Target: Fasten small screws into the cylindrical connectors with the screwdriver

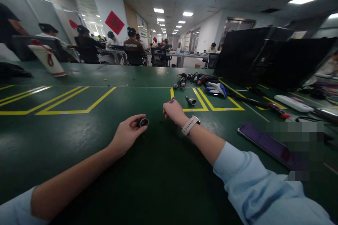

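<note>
My left hand [128, 132] is closed round a short dark cylindrical part [143, 122], whose round metal-rimmed end faces me. To its right, my right hand [174, 111] is pinched on a slim screwdriver-like tool with a purple end [172, 101]. The tool's thin dark shaft points down towards the green table [163, 168]; whether its tip touches is unclear. Just beyond my right hand, a silver connector-like metal piece [191, 101] with a narrow dark end lies on its side.
Metal parts and cables [194, 78] lie at the back, beside blue-and-white gloves [216, 89]. On the right are a phone [265, 144], a red-and-black tool [278, 110], a white bar [293, 103] and black boxes [245, 54]. A white cup-like container [50, 59] stands back left. People sit beyond.
</note>
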Motion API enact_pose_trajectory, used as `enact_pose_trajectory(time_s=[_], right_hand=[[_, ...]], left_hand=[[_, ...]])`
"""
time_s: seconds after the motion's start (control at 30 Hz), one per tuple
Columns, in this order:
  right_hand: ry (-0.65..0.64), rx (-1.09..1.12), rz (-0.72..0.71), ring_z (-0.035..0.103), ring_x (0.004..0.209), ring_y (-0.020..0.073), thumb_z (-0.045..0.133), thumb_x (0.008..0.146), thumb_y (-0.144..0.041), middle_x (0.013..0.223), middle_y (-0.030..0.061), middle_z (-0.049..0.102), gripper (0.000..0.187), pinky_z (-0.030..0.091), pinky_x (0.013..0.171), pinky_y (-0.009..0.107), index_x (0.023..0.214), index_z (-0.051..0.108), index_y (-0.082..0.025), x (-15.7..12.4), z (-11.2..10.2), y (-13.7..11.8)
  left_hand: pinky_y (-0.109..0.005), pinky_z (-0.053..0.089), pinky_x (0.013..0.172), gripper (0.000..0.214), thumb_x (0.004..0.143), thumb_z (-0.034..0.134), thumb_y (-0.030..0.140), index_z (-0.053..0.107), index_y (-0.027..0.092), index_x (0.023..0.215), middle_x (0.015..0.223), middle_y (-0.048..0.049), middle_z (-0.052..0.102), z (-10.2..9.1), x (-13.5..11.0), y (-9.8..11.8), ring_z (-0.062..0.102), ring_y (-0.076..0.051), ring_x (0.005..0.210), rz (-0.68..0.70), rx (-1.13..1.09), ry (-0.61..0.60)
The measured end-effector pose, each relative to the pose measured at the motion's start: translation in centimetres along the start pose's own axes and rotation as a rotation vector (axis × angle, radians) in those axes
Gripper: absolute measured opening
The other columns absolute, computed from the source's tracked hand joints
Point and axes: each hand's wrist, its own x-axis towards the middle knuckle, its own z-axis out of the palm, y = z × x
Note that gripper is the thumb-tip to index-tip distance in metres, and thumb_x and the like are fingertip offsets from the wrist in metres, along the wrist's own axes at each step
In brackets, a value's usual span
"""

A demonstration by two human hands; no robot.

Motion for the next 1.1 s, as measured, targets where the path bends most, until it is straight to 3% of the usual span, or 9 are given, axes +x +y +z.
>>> enact_pose_trajectory(time_s=[0.23, 0.33, 0.53, 0.73, 0.9, 1.0, 1.1], right_hand=[[-0.023, -0.059, -0.092, 0.058, 0.067, 0.0216, 0.047, 0.067, -0.025, 0.069, 0.0109, 0.063, 0.015, 0.036, 0.054, 0.027, 0.058, 0.054, -0.016, -0.2, 0.9, -0.9], [-0.055, -0.006, -0.126, 0.056, 0.064, 0.0200, 0.047, 0.066, -0.023, 0.064, 0.0080, 0.061, 0.015, 0.036, 0.054, 0.027, 0.053, 0.052, -0.017, -0.2, 1.7, 0.1], [-0.129, 0.299, -0.211, 0.051, 0.050, 0.0134, 0.043, 0.065, -0.017, 0.048, -0.0005, 0.053, 0.014, 0.038, 0.053, 0.025, 0.053, 0.052, -0.018, -0.5, 2.9, 1.5], [-0.185, 0.623, -0.254, 0.054, 0.053, 0.0114, 0.045, 0.065, -0.020, 0.053, -0.0020, 0.056, 0.008, 0.042, 0.056, 0.024, 0.063, 0.052, -0.017, -1.5, 3.1, 1.2], [-0.257, 0.853, -0.353, 0.056, 0.058, 0.0115, 0.054, 0.067, -0.019, 0.058, -0.0024, 0.058, 0.003, 0.043, 0.060, 0.025, 0.068, 0.052, -0.018, -3.5, 3.2, 0.6], [-0.283, 0.743, -0.445, 0.057, 0.063, 0.0127, 0.056, 0.069, -0.018, 0.064, -0.0014, 0.059, 0.006, 0.043, 0.061, 0.026, 0.070, 0.051, -0.018, -4.6, 3.6, 0.3], [-0.180, 0.508, -0.520, 0.055, 0.061, 0.0122, 0.057, 0.069, -0.016, 0.065, -0.0015, 0.057, 0.006, 0.042, 0.058, 0.026, 0.069, 0.052, -0.018, -5.1, 4.0, 0.4]], left_hand=[[-0.037, 0.049, 0.089, 0.045, 0.063, 0.067, 0.018, 0.058, 0.019, 0.107, 0.099, -0.0057, 0.069, 0.1, -0.1, 0.4, 0.064, -0.022, 0.095, -0.030, 0.022, 0.003], [-0.037, 0.049, 0.089, 0.046, 0.063, 0.068, 0.019, 0.057, 0.018, 0.108, 0.098, -0.0060, 0.069, 0.0, -0.1, 0.5, 0.064, -0.022, 0.095, -0.029, 0.009, 0.017], [-0.042, 0.045, 0.093, 0.052, 0.062, 0.069, 0.022, 0.056, 0.016, 0.112, 0.106, -0.0089, 0.066, -0.4, 0.0, -0.6, 0.063, -0.023, 0.096, 0.043, -0.071, 0.023], [-0.040, 0.040, 0.098, 0.051, 0.064, 0.066, 0.017, 0.055, 0.014, 0.114, 0.117, -0.0101, 0.061, -0.9, 0.1, -1.5, 0.058, -0.022, 0.105, 0.055, -0.191, 0.026], [-0.040, 0.043, 0.096, 0.051, 0.065, 0.066, 0.017, 0.055, 0.014, 0.115, 0.112, -0.0096, 0.063, -1.1, -0.2, -1.2, 0.061, -0.021, 0.100, 0.047, -0.186, -0.004], [-0.040, 0.043, 0.095, 0.049, 0.065, 0.066, 0.015, 0.056, 0.012, 0.112, 0.109, -0.0102, 0.065, -1.1, -0.4, -1.2, 0.061, -0.022, 0.099, 0.058, -0.192, -0.009], [-0.039, 0.044, 0.095, 0.046, 0.065, 0.065, 0.014, 0.057, 0.012, 0.110, 0.108, -0.0100, 0.065, -1.1, -0.6, -1.2, 0.061, -0.022, 0.100, 0.081, -0.206, -0.003]])
